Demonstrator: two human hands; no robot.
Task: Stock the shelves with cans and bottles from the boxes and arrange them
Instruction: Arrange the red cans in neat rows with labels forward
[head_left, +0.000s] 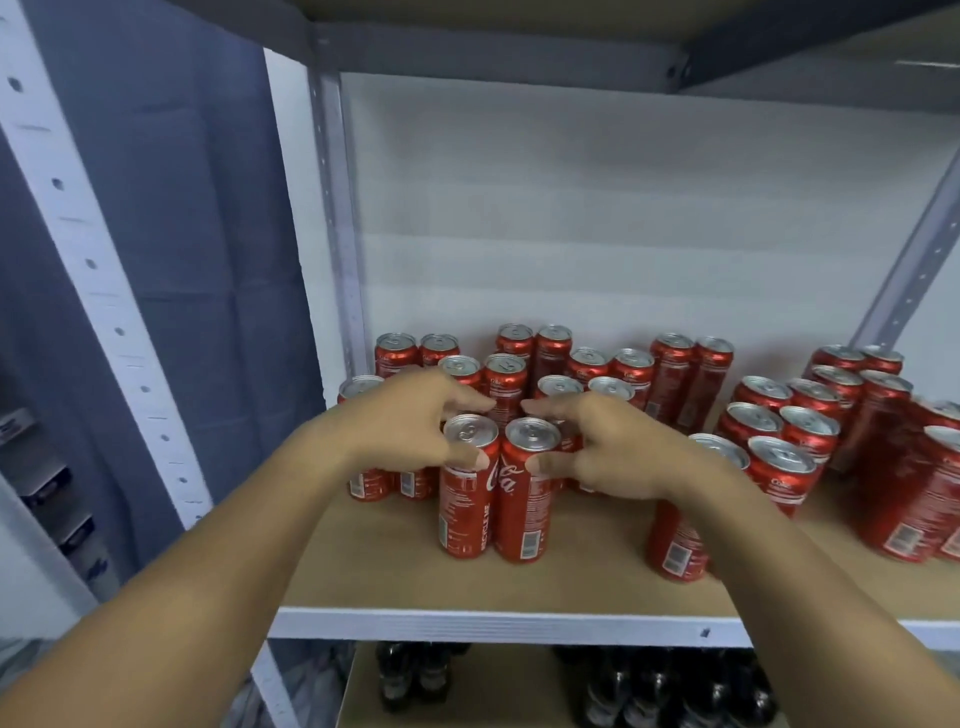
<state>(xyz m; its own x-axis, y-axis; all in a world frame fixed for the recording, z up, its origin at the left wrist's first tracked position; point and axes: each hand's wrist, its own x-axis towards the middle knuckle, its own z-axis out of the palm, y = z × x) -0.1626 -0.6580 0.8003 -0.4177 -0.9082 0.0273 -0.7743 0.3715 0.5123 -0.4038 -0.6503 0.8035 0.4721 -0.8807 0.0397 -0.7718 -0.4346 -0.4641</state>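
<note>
Two tall red cola cans stand side by side near the front of the wooden shelf (545, 587). My left hand (410, 421) holds the left can (467, 499) at its top, thumb on the front and fingers curled over the rim. My right hand (608, 447) holds the right can (522, 509) the same way, thumb against its side. Several more red cans (670, 374) stand upright in loose rows behind and to the right.
A grey metal upright (104, 291) frames the shelf on the left, and the white front rail (493, 626) runs below. Dark bottles (675, 691) stand on the lower shelf. Another can (672, 545) stands under my right forearm. A shelf board hangs overhead.
</note>
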